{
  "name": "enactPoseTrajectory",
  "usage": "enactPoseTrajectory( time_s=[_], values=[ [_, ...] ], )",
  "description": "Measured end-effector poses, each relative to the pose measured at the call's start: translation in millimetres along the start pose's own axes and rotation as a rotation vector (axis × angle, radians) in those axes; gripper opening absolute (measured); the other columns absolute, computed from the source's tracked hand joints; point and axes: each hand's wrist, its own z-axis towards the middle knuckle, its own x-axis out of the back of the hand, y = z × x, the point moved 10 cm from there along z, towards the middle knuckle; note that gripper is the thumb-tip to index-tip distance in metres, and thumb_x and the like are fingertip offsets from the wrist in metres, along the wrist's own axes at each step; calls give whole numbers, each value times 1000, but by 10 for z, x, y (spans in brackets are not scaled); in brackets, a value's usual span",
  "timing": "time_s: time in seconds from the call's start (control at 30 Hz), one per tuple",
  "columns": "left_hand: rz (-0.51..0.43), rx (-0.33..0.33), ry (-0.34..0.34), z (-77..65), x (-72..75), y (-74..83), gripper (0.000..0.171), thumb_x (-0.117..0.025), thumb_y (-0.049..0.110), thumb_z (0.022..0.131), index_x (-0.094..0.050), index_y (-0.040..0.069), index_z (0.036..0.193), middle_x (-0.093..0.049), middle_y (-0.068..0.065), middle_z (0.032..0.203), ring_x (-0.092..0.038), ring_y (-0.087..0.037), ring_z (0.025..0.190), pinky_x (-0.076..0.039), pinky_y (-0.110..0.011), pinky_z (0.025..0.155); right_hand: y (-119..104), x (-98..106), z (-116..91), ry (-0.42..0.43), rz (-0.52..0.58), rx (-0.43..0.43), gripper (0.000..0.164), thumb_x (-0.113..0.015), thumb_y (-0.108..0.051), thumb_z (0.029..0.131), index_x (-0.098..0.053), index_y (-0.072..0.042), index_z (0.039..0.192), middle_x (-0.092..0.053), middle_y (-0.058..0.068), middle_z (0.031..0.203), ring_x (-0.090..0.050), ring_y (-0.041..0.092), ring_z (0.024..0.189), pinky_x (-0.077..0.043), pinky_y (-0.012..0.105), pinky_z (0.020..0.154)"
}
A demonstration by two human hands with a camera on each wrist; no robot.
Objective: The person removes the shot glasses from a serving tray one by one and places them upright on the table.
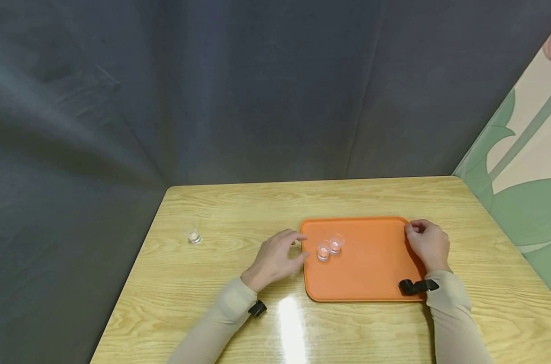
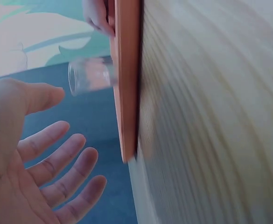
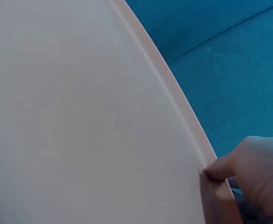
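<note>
An orange tray lies on the wooden table, with two small clear glasses standing close together near its left side: one glass in front, the other glass just behind it to the right. My left hand is at the tray's left rim, fingers spread and relaxed. In the left wrist view a gap shows between that hand and a glass. With thumb and fingers my right hand pinches the tray's right rim. The right wrist view shows its thumb over the rim, other fingers partly hidden.
A third small clear glass stands alone at the left of the table. A dark curtain hangs behind and to the left. On the right is a wall with a painted plant.
</note>
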Motion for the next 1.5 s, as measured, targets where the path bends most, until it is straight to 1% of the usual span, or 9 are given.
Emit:
enactPoseTrajectory(
  time_s=[0.23,0.33,0.5,0.9,1.03,1.23,1.3,1.4,1.5],
  values=[
    [25,-86,29,127,-64,242,38,-68,36,103,-72,15,134,-75,-1,125,-71,-17,99,-54,-25,78,-20,-8,10,3,-4,2,41,-58,-28,106,-71,7,123,-72,28,110,-62,40,98,-38,37,76],
    [42,-102,36,169,-99,295,37,-67,39,103,-73,17,131,-75,2,126,-72,-15,101,-55,-24,79,-19,-6,14,3,-3,2,41,-58,-28,106,-71,7,122,-72,28,110,-63,40,98,-38,37,76],
    [57,-114,14,218,-198,344,34,-64,41,104,-75,19,127,-76,4,125,-73,-13,103,-56,-23,81,10,-5,3,-6,-1,-6,40,-59,-27,106,-70,8,122,-72,28,109,-63,41,97,-39,38,75],
    [58,-113,23,286,-263,348,33,-66,39,102,-73,20,128,-76,6,117,-68,-8,86,-48,-18,68,33,-14,25,-10,-5,7,42,-58,-28,106,-70,8,123,-72,28,110,-63,41,97,-38,36,74],
    [58,-112,26,298,-273,343,32,-66,39,102,-74,21,127,-76,6,118,-69,-8,89,-50,-20,71,27,-15,25,-5,-5,9,41,-59,-28,106,-70,8,122,-72,28,109,-63,41,97,-39,37,74],
    [55,-105,8,307,-310,342,36,-68,41,102,-72,21,131,-76,5,126,-73,-13,99,-53,-23,75,5,-3,25,12,-11,29,41,-59,-29,106,-72,7,120,-74,27,107,-65,43,97,-39,39,75],
    [63,-100,3,310,-321,337,38,-68,43,102,-72,21,133,-76,5,126,-73,-14,98,-53,-23,74,4,-5,29,12,-13,31,41,-58,-30,106,-72,7,120,-74,27,106,-65,42,97,-39,39,74],
    [59,-90,-10,315,-336,318,39,-68,44,102,-72,22,134,-77,5,124,-71,-11,89,-51,-21,69,13,-12,32,7,-12,25,41,-58,-30,106,-72,7,120,-74,27,107,-64,42,97,-39,38,75],
    [45,-77,-9,322,-314,295,38,-70,44,101,-73,22,132,-79,5,114,-66,-7,77,-46,-20,65,30,-16,32,2,-12,14,42,-58,-30,106,-71,7,121,-73,27,107,-64,41,97,-39,38,75]
  ],
)
